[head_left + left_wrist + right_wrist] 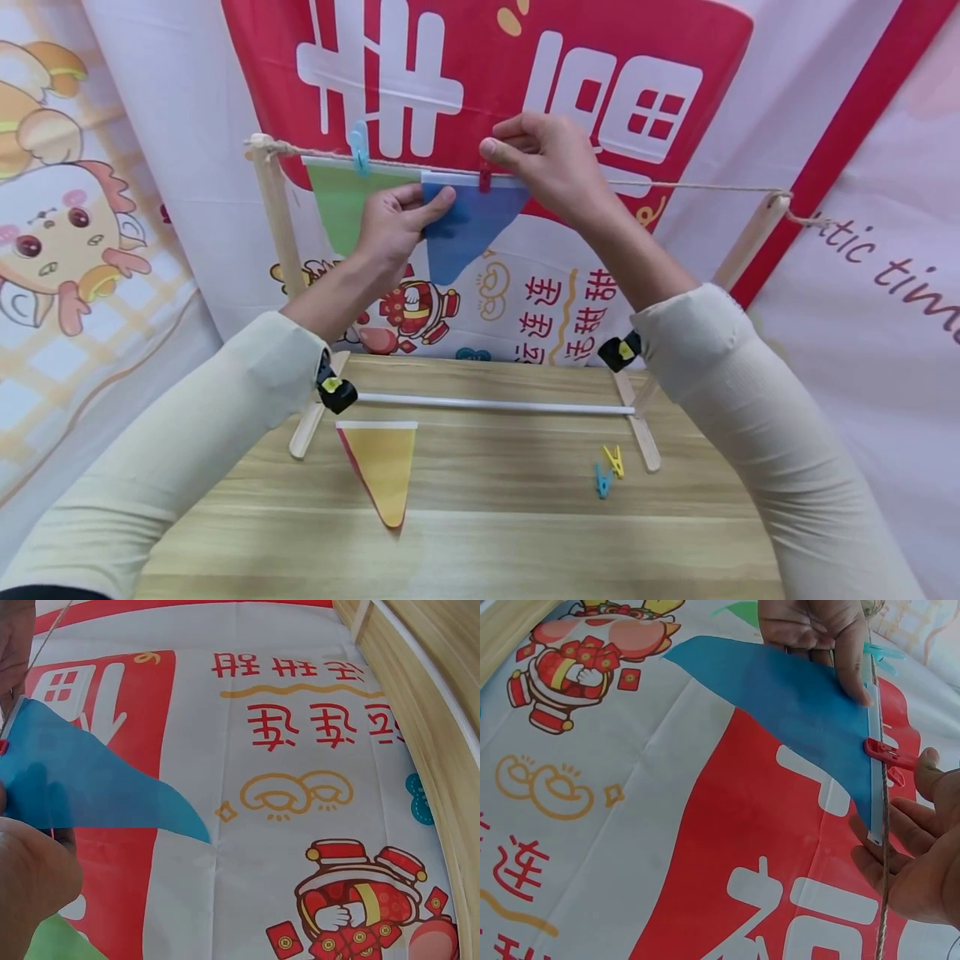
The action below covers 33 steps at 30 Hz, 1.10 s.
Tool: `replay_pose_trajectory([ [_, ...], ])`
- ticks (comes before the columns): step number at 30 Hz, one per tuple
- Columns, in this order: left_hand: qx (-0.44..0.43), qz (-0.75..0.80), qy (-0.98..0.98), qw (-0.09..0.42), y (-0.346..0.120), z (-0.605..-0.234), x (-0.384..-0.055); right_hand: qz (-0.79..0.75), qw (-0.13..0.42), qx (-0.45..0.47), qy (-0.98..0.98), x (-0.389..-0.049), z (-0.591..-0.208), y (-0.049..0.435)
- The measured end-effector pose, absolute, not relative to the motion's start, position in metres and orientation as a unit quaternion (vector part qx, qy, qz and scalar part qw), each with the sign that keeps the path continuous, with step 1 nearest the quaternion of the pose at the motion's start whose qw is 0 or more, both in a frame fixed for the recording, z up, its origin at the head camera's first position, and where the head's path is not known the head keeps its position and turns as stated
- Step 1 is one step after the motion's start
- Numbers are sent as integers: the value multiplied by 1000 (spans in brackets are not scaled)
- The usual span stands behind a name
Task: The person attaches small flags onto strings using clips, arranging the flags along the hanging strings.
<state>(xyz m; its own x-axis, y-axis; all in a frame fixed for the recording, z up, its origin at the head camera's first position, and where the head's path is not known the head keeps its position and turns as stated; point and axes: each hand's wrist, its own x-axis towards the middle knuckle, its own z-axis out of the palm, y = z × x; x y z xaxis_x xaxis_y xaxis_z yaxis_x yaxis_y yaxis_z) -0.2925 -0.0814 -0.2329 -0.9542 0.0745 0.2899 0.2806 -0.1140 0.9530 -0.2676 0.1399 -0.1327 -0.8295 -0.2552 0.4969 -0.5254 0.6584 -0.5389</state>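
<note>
A blue pennant (474,221) with a white top edge hangs along the rope (660,185). My left hand (397,218) pinches its upper left corner, thumb in front. A red clothespin (885,752) sits across the white edge and the rope. Close by is my right hand (551,158), its thumb at the clothespin's handle end and its other fingers loosely bent behind the rope. Left of the blue pennant, a green pennant (333,200) hangs under a light blue clothespin (360,150), partly covered by my left hand.
Two wooden posts (276,208) carry the rope, with a white rod (487,404) joining their feet. On the wooden table (525,533) lie a yellow pennant (381,467) with red showing beneath, a yellow clothespin (614,460) and a blue clothespin (603,482). Behind hangs a printed cloth (495,333).
</note>
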Motion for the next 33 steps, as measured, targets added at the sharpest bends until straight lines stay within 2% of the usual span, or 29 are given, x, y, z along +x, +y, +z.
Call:
replay_pose_trajectory([
  [17, -143, -713, -685, 47, -92, -258, -295, 355, 249, 221, -874, -262, -142, 153],
  [24, -145, -708, -690, 37, -95, -267, -296, 381, 295, 253, -839, -262, -153, 159],
  [33, -138, -696, -704, 26, -101, -274, -296, 379, 330, 305, -809, -260, -165, 162],
])
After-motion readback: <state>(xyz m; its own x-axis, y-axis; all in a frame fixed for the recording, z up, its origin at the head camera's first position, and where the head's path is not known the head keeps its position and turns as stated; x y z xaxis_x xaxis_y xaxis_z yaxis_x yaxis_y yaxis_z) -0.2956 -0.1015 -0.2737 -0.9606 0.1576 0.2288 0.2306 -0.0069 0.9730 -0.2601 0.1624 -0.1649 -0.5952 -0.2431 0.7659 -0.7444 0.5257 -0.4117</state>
